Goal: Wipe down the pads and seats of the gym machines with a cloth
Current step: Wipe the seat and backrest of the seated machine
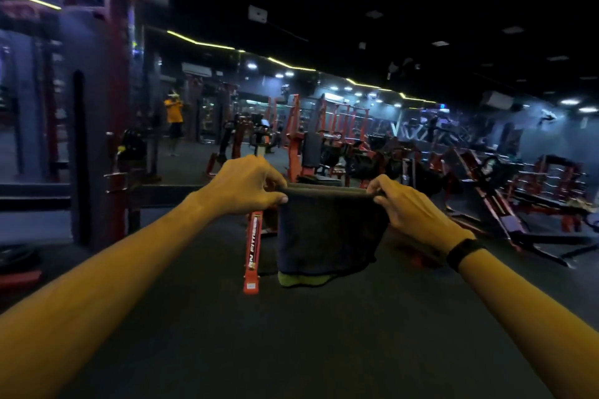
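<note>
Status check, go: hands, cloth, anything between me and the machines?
Left hand and right hand pinch cloth by top corners, hanging in the air. No pad touched yet. Open floor ahead; red frame bar behind cloth.

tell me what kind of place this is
A commercial gym, dimly lit. Rows of red-framed weight machines fill the dark floor, and both hands, left hand and right hand, hold up a dark cloth.
</note>
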{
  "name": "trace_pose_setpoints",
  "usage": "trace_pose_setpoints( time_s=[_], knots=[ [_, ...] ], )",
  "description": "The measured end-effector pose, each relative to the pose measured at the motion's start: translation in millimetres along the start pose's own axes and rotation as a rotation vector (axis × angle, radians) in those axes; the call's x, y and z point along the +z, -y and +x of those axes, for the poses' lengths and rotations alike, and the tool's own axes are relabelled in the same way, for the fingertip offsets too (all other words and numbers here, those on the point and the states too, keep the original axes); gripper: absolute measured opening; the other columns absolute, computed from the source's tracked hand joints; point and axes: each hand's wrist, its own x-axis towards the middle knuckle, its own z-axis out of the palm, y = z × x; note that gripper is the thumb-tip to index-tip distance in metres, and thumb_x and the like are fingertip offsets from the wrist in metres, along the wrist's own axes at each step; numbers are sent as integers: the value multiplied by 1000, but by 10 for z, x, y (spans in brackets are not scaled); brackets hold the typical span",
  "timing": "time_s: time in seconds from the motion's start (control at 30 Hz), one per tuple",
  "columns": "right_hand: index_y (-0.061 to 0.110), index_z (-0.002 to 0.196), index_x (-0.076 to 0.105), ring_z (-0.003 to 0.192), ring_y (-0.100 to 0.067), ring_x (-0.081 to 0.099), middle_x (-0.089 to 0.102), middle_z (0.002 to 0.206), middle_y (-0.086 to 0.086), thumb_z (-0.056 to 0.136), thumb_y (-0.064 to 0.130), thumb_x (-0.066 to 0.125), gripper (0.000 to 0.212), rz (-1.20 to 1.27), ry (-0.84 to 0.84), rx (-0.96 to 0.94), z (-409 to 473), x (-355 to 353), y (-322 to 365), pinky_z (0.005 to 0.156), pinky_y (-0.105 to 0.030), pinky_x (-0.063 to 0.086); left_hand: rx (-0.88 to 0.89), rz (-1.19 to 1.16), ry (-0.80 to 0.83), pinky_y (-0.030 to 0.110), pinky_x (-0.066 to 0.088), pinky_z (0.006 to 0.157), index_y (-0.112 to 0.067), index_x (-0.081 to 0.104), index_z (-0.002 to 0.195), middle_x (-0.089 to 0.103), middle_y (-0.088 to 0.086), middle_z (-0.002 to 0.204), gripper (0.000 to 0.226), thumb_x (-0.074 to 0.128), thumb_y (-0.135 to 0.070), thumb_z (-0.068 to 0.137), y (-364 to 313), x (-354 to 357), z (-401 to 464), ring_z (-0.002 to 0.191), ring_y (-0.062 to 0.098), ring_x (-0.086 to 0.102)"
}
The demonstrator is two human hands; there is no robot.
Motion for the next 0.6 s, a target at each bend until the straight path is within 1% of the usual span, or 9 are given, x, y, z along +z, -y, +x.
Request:
trace_pose_setpoints(
  time_s=[0.07, 0.13, 0.17, 0.23, 0.3, 0.4, 0.53, 0.57, 0.6],
  knots=[
    [13, 111, 53, 80, -21, 58, 60, 101, 1, 100, 7, 55, 13, 31, 16, -42, 342, 370, -179, 62, -36, 45, -42, 12, -12, 20, 44, 60, -26, 80, 102, 76, -7, 94, 20, 77, -38, 86, 346, 207, 171, 79, 4, 62],
    [16, 112, 52, 85, -23, 61, 60, 103, 2, 101, 9, 55, 13, 71, 59, -61, 644, 791, -399, 67, -42, 49, -77, 34, 2, 13, 35, 57, -26, 80, 102, 75, -7, 94, 21, 77, -38, 86, 700, 499, 340, 76, 0, 58],
    [18, 112, 51, 86, -23, 61, 60, 105, 2, 101, 11, 54, 13, 80, 81, -75, 851, 1082, -581, 69, -44, 50, -96, 38, 13, 13, 34, 57, -26, 80, 102, 75, -7, 94, 21, 77, -39, 86, 941, 716, 487, 77, 0, 58],
    [21, 113, 50, 85, -22, 60, 60, 106, 3, 102, 14, 52, 13, 100, 117, -90, 1140, 1494, -889, 70, -47, 51, -108, 37, 28, 17, 40, 60, -28, 79, 103, 75, -7, 94, 22, 76, -40, 86, 1306, 1067, 743, 79, 3, 61],
    [21, 113, 50, 84, -19, 59, 57, 104, 6, 103, 14, 51, 12, 119, 131, -81, 1434, 1795, -1197, 70, -47, 52, -119, 8, 52, 21, 44, 63, -28, 79, 105, 75, -8, 95, 23, 76, -41, 86, 1611, 1373, 1053, 80, 4, 63],
    [19, 112, 50, 85, -17, 57, 56, 104, 6, 103, 13, 51, 12, 103, 165, -58, 1983, 2076, -1749, 72, -44, 51, -98, -25, 93, 20, 44, 63, -29, 78, 105, 74, -9, 94, 21, 74, -40, 88, 2030, 1813, 1723, 80, 4, 63],
    [18, 112, 52, 88, -19, 60, 60, 107, 1, 101, 11, 53, 13, 73, 82, -19, 2563, 2295, -2516, 71, -38, 51, -107, -79, 32, 30, 53, 69, -31, 79, 100, 74, -10, 88, 18, 76, -41, 85, 2468, 2311, 2720, 79, 6, 65],
    [18, 113, 53, 89, -18, 59, 60, 109, 1, 101, 11, 53, 14, 72, 77, -12, 2650, 2339, -2663, 72, -36, 51, -109, -100, 24, 32, 55, 71, -31, 79, 100, 74, -10, 89, 18, 77, -40, 85, 2515, 2416, 2906, 79, 7, 65],
    [18, 114, 52, 90, -17, 58, 59, 109, 1, 101, 11, 53, 15, 69, 88, 31, 2701, 2432, -2961, 74, -34, 50, -79, -121, 43, 34, 55, 72, -30, 79, 99, 75, -10, 89, 18, 78, -40, 84, 2578, 2674, 3237, 80, 8, 66]
  ],
)
